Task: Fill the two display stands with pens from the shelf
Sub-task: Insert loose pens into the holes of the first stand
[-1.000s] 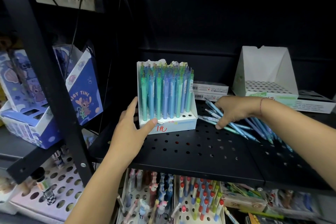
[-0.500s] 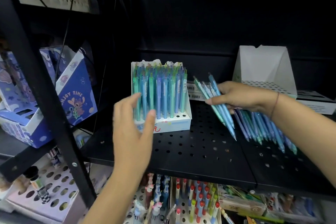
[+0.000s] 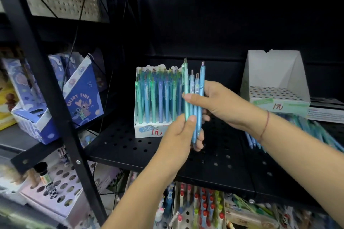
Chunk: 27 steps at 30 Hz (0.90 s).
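Glossy plastic pens [image 3: 200, 87] and a matt cardboard stand [image 3: 144, 133] are being shown above the matt black perforated metal shelf [image 3: 121, 145].

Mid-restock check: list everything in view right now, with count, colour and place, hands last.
full display stand: one, white, packed with blue and green pens, shelf centre-left.
empty display stand: one, white, shelf right rear.
held pens: about five, blue and teal, upright in front of the full display stand.
loose pens: a pile, blue, lying on the shelf behind the right forearm.
shelf: one, black, perforated.
cartoon boxes: several, blue, left of the black upright.
flat boxes: count unclear, white, far right.
lower pen stands: several, mixed colours, below the shelf.
left hand: pinches the held pens low down.
right hand: grips the held pens mid-length.
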Tool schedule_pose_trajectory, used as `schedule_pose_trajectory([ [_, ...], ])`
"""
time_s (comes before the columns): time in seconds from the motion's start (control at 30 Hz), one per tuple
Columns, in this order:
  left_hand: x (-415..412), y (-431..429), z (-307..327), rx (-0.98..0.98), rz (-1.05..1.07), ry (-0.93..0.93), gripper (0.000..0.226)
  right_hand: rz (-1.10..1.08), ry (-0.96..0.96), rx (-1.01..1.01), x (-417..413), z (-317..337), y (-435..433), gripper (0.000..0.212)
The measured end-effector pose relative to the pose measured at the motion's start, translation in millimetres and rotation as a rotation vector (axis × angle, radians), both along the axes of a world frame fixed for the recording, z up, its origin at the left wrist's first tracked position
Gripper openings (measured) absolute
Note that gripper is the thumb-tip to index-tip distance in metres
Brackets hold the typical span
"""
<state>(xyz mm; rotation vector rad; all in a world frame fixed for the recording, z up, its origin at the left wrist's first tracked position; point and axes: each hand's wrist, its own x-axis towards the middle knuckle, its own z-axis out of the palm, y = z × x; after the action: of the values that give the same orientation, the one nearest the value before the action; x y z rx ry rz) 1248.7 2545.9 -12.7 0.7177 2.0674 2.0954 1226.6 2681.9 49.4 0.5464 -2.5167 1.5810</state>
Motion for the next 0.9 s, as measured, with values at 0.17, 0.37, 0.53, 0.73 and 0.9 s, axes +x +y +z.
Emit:
schedule_pose_trajectory([
  [0.17, -3, -5, -2, -0.002, 0.133, 0.053, 0.031, 0.012, -0.039, -0.017, -5, 3, -8, 0.023],
  [0.37, -16, -23, -6, 0.053, 0.314, 0.114, 0.027, -0.199, 0.066, -0.136, -15, 16, -6, 0.017],
  [0.53, -27, -35, -11, 0.026, 0.353, 0.139, 0.027, -0.395, 0.248, 0.062, -26, 6, -12, 0.062],
  [0.73, -30, -40, -16, -0.009, 0.284, 0.162, 0.027, -0.453, 0.341, 0.192, -30, -16, -22, 0.092],
  [0.9, -32, -42, -19, 0.002, 0.239, 0.133, 0.027, -0.459, 0.340, 0.216, -32, -24, -22, 0.096],
])
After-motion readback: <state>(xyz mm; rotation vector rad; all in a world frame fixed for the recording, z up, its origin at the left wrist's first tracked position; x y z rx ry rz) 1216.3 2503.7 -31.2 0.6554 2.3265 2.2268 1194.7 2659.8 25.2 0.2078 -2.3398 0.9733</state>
